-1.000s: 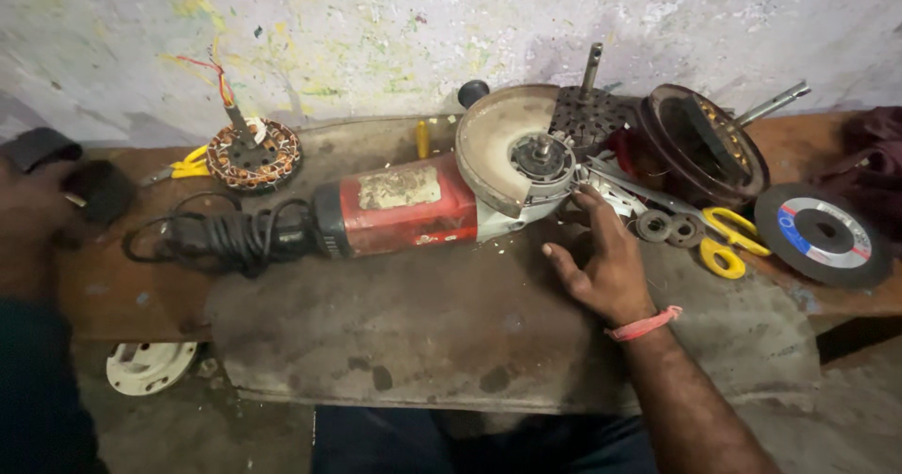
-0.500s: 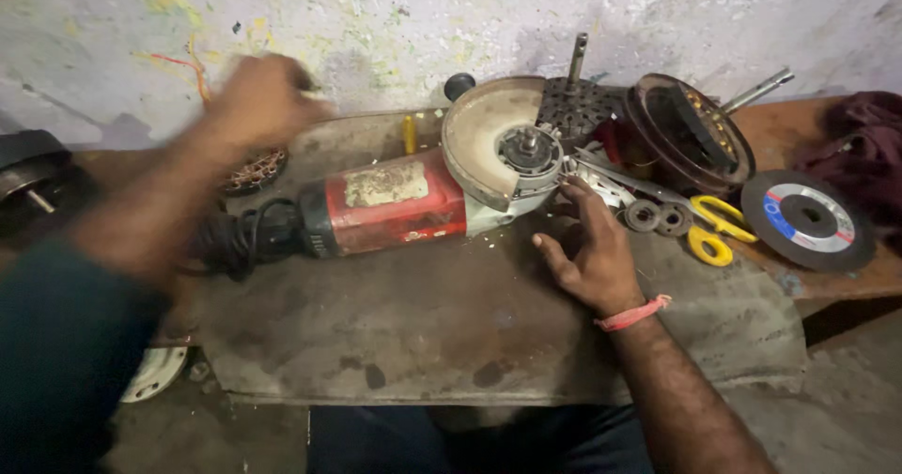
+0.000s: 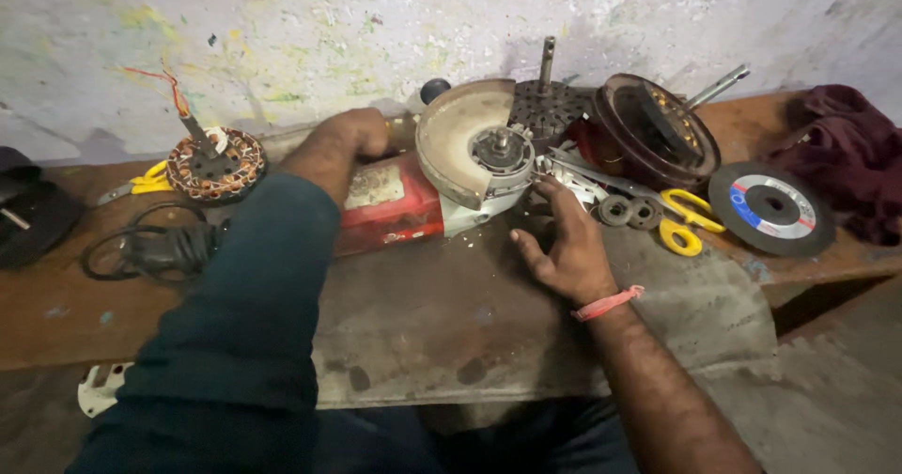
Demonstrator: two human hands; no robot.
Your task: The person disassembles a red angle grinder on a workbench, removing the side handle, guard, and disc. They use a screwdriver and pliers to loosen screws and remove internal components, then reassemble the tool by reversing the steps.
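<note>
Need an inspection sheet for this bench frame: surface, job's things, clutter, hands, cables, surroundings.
Surface: wooden bench with a grey metal sheet laid across the middle, stained.
Job's things: red angle grinder on its side, guard and spindle facing up, no disc fitted.
Clutter: cutting disc, yellow-handled scissors, two bearings, wound stator, round motor housing, dark red cloth.
Hands: left hand rests on the grinder body; right hand lies open, fingertips by the grinder head.
Cables: black cord coiled at the grinder's tail.
Surroundings: paint-flecked white wall; concrete floor.
</note>
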